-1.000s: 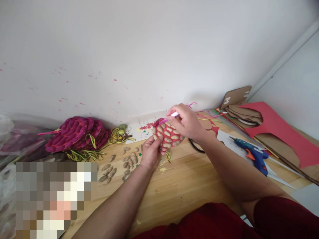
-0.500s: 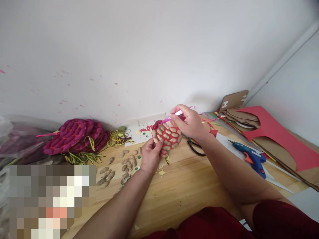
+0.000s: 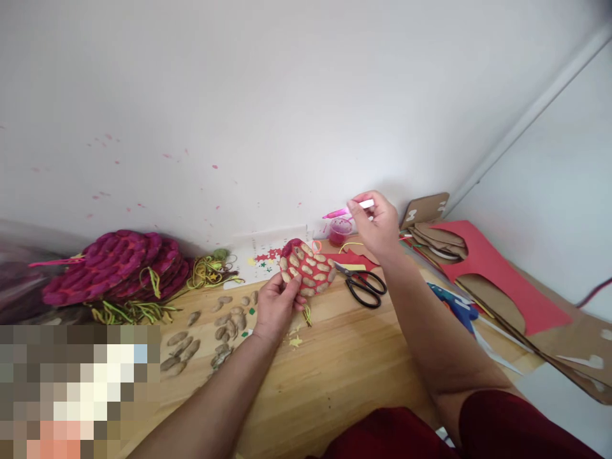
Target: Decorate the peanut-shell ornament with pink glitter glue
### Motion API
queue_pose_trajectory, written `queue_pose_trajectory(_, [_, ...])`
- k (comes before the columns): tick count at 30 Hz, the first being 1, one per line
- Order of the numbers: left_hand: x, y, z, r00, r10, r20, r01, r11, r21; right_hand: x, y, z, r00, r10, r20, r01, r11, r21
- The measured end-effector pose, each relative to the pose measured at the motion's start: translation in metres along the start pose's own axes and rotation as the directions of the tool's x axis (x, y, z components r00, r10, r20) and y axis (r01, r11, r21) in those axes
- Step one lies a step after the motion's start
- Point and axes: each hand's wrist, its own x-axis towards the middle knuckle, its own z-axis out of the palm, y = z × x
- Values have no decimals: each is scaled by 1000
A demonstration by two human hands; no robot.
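Note:
My left hand (image 3: 280, 299) grips the lower left edge of a red disc covered with peanuts (image 3: 310, 269), tilted up off the table. Peanuts at its top left are coloured dark magenta; the others are plain tan. A yellow-green tassel hangs below it. In my right hand (image 3: 377, 223) is a paintbrush (image 3: 342, 211) with a white handle and a pink, wet-looking front part. Its tip points left, just above a clear cup of magenta liquid (image 3: 340, 232). Black-handled scissors (image 3: 366, 285) lie to the right of the disc.
Finished magenta discs (image 3: 115, 264) are stacked at left beside yarn tassels (image 3: 213, 271). Loose peanuts (image 3: 229, 325) and paper stars lie nearby. On the right are a blue glue gun (image 3: 456, 306), cut red card (image 3: 497, 274) and cardboard pieces. A white wall stands behind.
My right hand has lifted the brush off the peanut disc and moved right, over the cup. The cup and scissors now show more fully. My left hand still holds the disc.

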Motion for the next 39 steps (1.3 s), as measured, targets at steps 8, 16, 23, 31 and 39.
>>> queue_pose_trajectory(8, [0, -2, 0, 1000, 19, 3, -19, 999, 29, 28, 40, 2, 984, 155, 83, -88, 844, -529])
queue_pose_trajectory(16, [2, -5, -1, 1000, 4, 17, -5, 1000, 22, 23, 59, 22, 945, 281, 170, -98, 736, -670])
queue_pose_trajectory(23, [1, -2, -1, 1000, -14, 20, 14, 1000, 21, 17, 53, 12, 971, 211, 111, -102, 789, -606])
queue_pose_trajectory(31, [2, -2, 0, 999, -9, 33, 9, 1000, 5, 7, 56, 4, 983, 156, 99, -91, 873, -478])
queue_pose_trajectory(39, [3, -3, -1, 999, 14, 38, -15, 1000, 16, -6, 40, -3, 971, 200, -128, -221, 959, -176])
